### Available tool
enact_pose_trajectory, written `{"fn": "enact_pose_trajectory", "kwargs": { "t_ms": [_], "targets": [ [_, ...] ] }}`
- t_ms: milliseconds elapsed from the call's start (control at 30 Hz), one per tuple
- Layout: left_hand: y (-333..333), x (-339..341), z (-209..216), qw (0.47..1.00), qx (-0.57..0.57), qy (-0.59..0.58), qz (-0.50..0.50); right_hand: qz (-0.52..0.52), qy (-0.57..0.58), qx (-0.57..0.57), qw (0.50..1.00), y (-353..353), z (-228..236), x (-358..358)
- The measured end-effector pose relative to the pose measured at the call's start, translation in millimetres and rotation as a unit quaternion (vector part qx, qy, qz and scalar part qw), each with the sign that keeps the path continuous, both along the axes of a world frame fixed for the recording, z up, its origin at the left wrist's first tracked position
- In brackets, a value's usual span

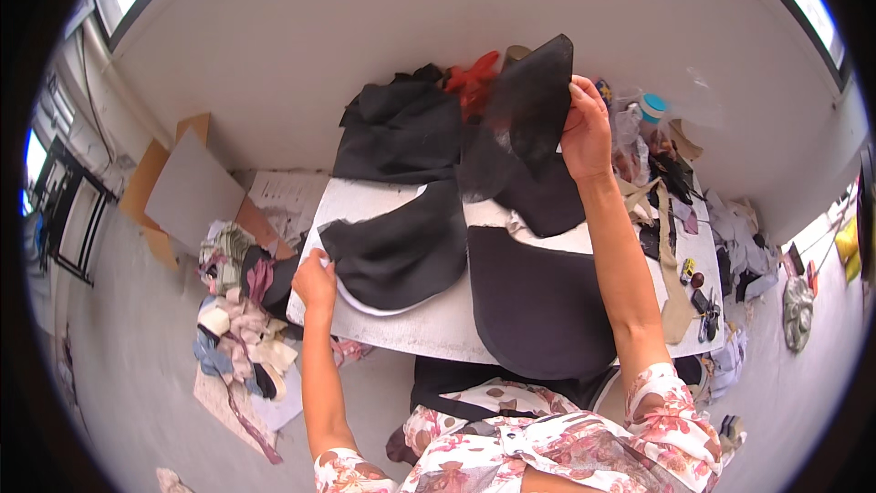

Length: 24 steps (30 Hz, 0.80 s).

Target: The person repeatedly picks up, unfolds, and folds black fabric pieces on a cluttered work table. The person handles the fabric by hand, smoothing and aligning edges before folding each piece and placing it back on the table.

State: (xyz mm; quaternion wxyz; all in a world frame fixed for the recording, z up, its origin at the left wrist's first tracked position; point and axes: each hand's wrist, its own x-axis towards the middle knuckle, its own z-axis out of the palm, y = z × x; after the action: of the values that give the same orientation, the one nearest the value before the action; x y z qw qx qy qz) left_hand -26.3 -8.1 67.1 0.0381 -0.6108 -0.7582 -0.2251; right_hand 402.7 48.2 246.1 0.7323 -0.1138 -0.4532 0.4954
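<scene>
White wall (365, 27) behind, white table (433, 333) mid-frame, cluttered at rt. Rt hand (587, 128), upper ctr-rt, pinches thin black sheet (540, 87) by its edge; limp-looking, it could fold under if lowered w/o spreading. L hand (316, 281), ctr-left, half-curled at curved black piece (401, 256); can't tell grip. Tugging there could shift/crease it.

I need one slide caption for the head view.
Right hand holds up a dark sheet; left hand is beside a black piece on the white table.
</scene>
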Motion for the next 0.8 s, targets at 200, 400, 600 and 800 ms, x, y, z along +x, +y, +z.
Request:
{"fn": "enact_pose_trajectory", "kwargs": {
  "t_ms": [200, 400, 600, 800],
  "targets": [
    [-22, 123, 174, 0.794, 0.055, -0.492, -0.353, -0.176, -0.282, 0.099, 0.938, -58, 37, -27],
    [-32, 170, 187, 0.691, -0.14, -0.56, -0.435, -0.406, -0.458, 0.348, 0.71, -70, 36, -60],
    [-21, 177, 188, 0.646, -0.051, -0.666, -0.37, -0.431, -0.503, 0.365, 0.654, -72, 21, -61],
    [-12, 171, 189, 0.631, -0.029, -0.671, -0.388, -0.432, -0.537, 0.417, 0.592, -76, 6, -74]
  ]
}}
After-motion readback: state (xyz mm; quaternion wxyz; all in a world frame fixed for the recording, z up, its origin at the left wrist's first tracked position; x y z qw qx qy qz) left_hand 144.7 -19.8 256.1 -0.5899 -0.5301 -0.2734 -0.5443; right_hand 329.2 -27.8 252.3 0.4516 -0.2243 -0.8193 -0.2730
